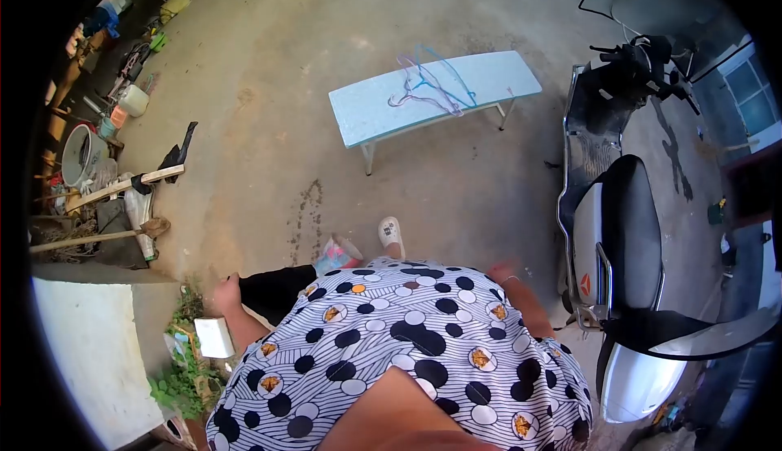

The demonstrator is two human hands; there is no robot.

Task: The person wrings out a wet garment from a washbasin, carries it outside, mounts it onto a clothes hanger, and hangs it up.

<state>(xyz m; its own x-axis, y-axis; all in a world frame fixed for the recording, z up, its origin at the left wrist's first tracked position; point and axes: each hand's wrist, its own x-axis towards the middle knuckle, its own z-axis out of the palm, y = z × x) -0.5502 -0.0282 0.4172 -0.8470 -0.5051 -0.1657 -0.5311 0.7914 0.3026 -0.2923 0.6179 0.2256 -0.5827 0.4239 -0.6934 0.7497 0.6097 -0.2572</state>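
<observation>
At the lower left, my left hand is closed on a piece of black cloth, which stretches right toward my body. My right hand hangs low at my right side, partly hidden by my spotted shirt; its fingers are too unclear to read. In front of me, a pink and blue bundle in a pale container peeks out beside my foot in a white shoe. Farther ahead, a blue hanger and a purple hanger lie on a light blue bench.
A scooter stands close on my right. To the left are a shovel, a wooden plank, a large tub and a low white wall. A white box sits near green plants.
</observation>
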